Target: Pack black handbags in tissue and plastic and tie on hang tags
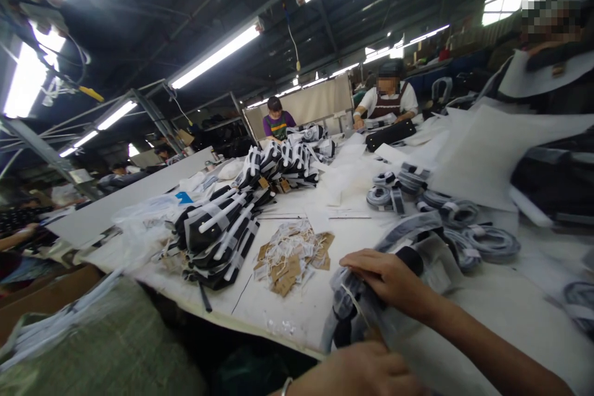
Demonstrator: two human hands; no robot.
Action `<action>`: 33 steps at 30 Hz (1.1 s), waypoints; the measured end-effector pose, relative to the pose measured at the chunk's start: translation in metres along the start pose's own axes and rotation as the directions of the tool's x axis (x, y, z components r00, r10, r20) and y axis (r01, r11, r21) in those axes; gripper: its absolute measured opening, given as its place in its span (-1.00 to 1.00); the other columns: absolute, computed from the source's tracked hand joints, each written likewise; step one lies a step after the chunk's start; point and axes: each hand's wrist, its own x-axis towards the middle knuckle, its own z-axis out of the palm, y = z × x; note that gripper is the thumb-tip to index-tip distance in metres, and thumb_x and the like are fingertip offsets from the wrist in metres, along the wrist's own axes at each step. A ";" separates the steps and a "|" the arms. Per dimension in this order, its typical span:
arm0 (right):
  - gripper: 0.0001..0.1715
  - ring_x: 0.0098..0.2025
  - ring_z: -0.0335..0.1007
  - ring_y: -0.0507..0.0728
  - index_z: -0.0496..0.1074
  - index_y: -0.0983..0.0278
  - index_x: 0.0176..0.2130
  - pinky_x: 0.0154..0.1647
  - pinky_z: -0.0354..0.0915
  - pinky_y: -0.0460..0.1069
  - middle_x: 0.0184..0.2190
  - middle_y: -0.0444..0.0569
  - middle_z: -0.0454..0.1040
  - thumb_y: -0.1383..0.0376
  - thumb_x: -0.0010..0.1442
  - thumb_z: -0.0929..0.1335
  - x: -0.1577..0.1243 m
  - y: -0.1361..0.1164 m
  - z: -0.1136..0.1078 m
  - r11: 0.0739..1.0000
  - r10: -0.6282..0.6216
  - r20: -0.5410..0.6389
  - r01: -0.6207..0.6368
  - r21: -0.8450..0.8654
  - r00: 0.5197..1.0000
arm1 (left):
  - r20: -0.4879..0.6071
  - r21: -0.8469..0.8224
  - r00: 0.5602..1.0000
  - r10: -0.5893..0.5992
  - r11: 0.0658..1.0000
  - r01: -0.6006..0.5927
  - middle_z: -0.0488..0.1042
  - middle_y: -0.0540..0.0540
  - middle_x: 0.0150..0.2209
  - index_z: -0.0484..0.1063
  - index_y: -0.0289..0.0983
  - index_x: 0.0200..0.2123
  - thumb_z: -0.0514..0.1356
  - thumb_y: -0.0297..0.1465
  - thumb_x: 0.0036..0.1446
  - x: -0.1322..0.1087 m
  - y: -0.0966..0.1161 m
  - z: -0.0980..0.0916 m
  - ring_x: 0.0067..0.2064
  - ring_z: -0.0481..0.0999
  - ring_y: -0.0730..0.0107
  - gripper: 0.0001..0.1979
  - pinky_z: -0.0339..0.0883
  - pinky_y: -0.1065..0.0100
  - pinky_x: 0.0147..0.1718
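Note:
A black bag with grey, translucent wrapping point(342, 329) lies at the table's near edge. My right hand point(394, 281) grips its upper part, fingers close together over the wrapping and the thumb hidden. Below it, my left hand point(357, 371) is curled and smeared by motion, with a bracelet at the wrist. A white string point(352, 298) runs from the bag down to a brown card tag point(375, 333), which looks pinched in my left hand. Left of the bag lies a pile of brown tags with white strings point(288, 260).
Stacked black bags with white-wrapped handles point(218, 229) stand left, more point(283, 164) behind. Rolled, wrapped straps point(459, 229) and white sheets point(492, 142) cover the right. A green sack point(102, 340) is below the table's left edge. Co-workers point(387, 99) sit across and at right.

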 end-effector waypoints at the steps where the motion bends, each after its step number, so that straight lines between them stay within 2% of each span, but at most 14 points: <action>1: -0.66 0.04 0.52 0.16 0.57 0.18 0.01 0.13 0.41 0.05 -0.02 -0.01 0.61 0.29 0.39 0.26 -0.007 -0.003 -0.006 1.000 0.023 -0.049 -0.023 0.003 0.999 | -0.014 0.038 1.000 0.003 0.999 -0.003 0.60 -0.08 -0.43 0.58 -0.05 -0.07 0.22 -0.39 0.29 -0.003 -0.004 0.002 -0.34 0.58 0.28 -0.80 0.42 0.38 -0.22; 4: -0.70 -0.02 0.57 0.19 0.59 0.15 -0.04 0.11 0.44 0.06 -0.06 -0.05 0.63 0.14 0.35 0.33 -0.042 0.001 -0.031 0.989 0.116 -0.323 -0.139 -0.048 0.939 | -0.258 0.171 0.963 0.076 0.985 -0.032 0.65 -0.09 -0.29 0.47 -0.16 0.07 0.20 -0.26 0.34 -0.028 -0.011 -0.001 -0.24 0.63 0.32 -0.72 0.45 0.38 -0.07; 6: -0.64 -0.07 0.58 0.24 0.60 0.14 -0.08 0.07 0.46 0.11 -0.11 -0.05 0.65 0.02 0.30 0.34 -0.073 0.015 -0.048 0.943 0.225 -0.552 -0.322 -0.083 0.803 | -0.524 0.232 0.850 0.062 0.970 0.073 0.66 -0.12 -0.20 0.39 -0.23 0.15 0.22 -0.21 0.31 -0.053 -0.015 0.004 -0.17 0.65 0.31 -0.59 0.48 0.36 -0.03; 7: -0.58 -0.07 0.58 0.28 0.59 0.14 -0.09 0.07 0.45 0.15 -0.13 -0.04 0.65 -0.05 0.28 0.33 -0.089 0.026 -0.055 0.895 0.290 -0.638 -0.438 -0.084 0.713 | -0.646 0.214 0.763 -0.018 0.955 0.204 0.65 -0.14 -0.15 0.38 -0.23 0.17 0.26 -0.24 0.28 -0.066 -0.017 0.011 -0.12 0.64 0.29 -0.57 0.49 0.35 -0.02; 9: -0.46 -0.04 0.57 0.36 0.58 0.15 -0.08 0.05 0.44 0.23 -0.11 0.00 0.64 -0.14 0.23 0.29 -0.118 0.050 -0.063 0.767 0.418 -0.710 -0.639 -0.059 0.567 | -0.799 -0.036 0.498 -0.338 0.853 0.521 0.57 -0.19 0.04 0.37 -0.15 0.20 0.32 -0.30 0.23 -0.085 -0.024 0.033 0.06 0.58 0.18 -0.52 0.49 0.26 0.03; 10: -0.42 -0.05 0.56 0.38 0.56 0.17 -0.07 0.03 0.44 0.25 -0.09 0.03 0.63 -0.16 0.20 0.28 -0.129 0.061 -0.063 0.717 0.474 -0.704 -0.696 -0.038 0.528 | -0.794 -0.209 0.375 -0.477 0.795 0.569 0.49 -0.23 0.16 0.31 -0.15 0.25 0.32 -0.23 0.21 -0.090 -0.028 0.047 0.17 0.51 0.10 -0.43 0.47 0.19 0.07; 12: -0.34 -0.07 0.57 0.40 0.52 0.23 -0.02 -0.01 0.46 0.23 -0.03 0.11 0.60 -0.17 0.14 0.29 -0.143 0.080 -0.058 0.663 0.579 -0.651 -0.749 0.024 0.491 | -0.652 -0.533 0.249 -0.716 0.667 0.521 0.29 -0.28 0.33 0.10 -0.16 0.38 0.32 -0.08 0.16 -0.090 -0.036 0.076 0.31 0.34 -0.02 -0.18 0.38 0.08 0.16; 15: -0.19 0.00 0.54 0.40 0.43 0.30 0.12 0.08 0.42 0.21 0.04 0.17 0.56 -0.15 0.07 0.32 -0.144 0.095 -0.044 0.617 0.696 -0.554 -0.776 0.135 0.457 | -0.415 -0.796 0.221 -0.882 0.470 0.381 0.28 -0.32 0.33 -0.06 -0.25 0.44 0.39 -0.04 0.00 -0.074 -0.045 0.103 0.36 0.25 -0.07 0.08 0.25 0.07 0.25; 20: -0.15 0.10 0.49 0.37 0.36 0.22 0.22 0.24 0.31 0.18 0.18 0.10 0.46 -0.14 0.06 0.35 -0.130 0.100 -0.037 0.607 0.756 -0.506 -0.735 0.302 0.416 | -0.263 -0.860 0.115 -0.958 0.287 0.422 0.61 -0.27 -0.03 0.53 -0.32 0.00 0.45 -0.14 -0.18 -0.053 -0.061 0.101 0.14 0.49 -0.20 -0.35 0.32 0.02 0.19; 22: -0.12 0.10 0.49 0.33 0.30 0.20 0.27 0.26 0.30 0.17 0.24 0.09 0.41 -0.15 0.10 0.34 -0.127 0.101 -0.038 0.607 0.763 -0.516 -0.705 0.365 0.390 | -0.242 -0.872 0.064 -0.968 0.246 0.423 0.62 -0.29 -0.05 0.57 -0.33 -0.09 0.44 -0.10 -0.16 -0.052 -0.070 0.096 0.14 0.49 -0.23 -0.41 0.32 -0.01 0.18; 26: 0.03 0.19 0.42 0.31 0.19 0.23 0.34 0.29 0.28 0.12 0.34 0.09 0.27 -0.14 0.05 0.45 -0.119 0.095 -0.028 0.529 0.848 -0.434 -0.525 0.667 0.304 | -0.166 -0.926 -0.011 -0.986 0.151 0.346 0.51 -0.32 0.14 0.48 -0.34 0.08 0.37 0.03 -0.03 -0.054 -0.085 0.097 0.25 0.40 -0.15 -0.28 0.24 0.00 0.25; 29: 0.14 0.26 0.34 0.26 0.06 0.26 0.41 0.31 0.26 0.08 0.31 0.12 0.33 -0.11 0.07 0.50 -0.108 0.084 -0.011 0.348 0.912 -0.194 -0.434 0.831 0.360 | -0.104 -0.959 -0.052 -0.993 0.086 0.269 0.47 -0.31 0.18 0.44 -0.34 0.11 0.35 0.10 -0.04 -0.059 -0.093 0.103 0.31 0.33 -0.11 -0.21 0.13 0.04 0.33; 31: 0.16 0.28 0.32 0.25 0.01 0.24 0.43 0.34 0.22 0.11 0.28 0.10 0.37 -0.11 0.10 0.49 -0.101 0.077 0.001 0.258 0.912 -0.076 -0.421 0.869 0.403 | -0.130 -0.939 -0.069 -0.989 0.101 0.329 0.48 -0.33 0.16 0.48 -0.35 0.07 0.39 0.11 -0.12 -0.066 -0.100 0.102 0.34 0.27 -0.17 -0.19 0.09 0.02 0.35; 33: 0.22 0.27 0.34 0.28 -0.08 0.19 0.45 0.38 0.17 0.17 0.25 0.10 0.40 -0.15 0.09 0.48 -0.098 0.077 0.011 0.213 0.925 -0.045 -0.416 0.884 0.377 | -0.123 -0.911 -0.072 -0.990 0.084 0.404 0.52 -0.29 0.12 0.53 -0.28 0.03 0.44 0.07 -0.17 -0.073 -0.114 0.095 0.34 0.24 -0.25 -0.23 0.16 -0.03 0.31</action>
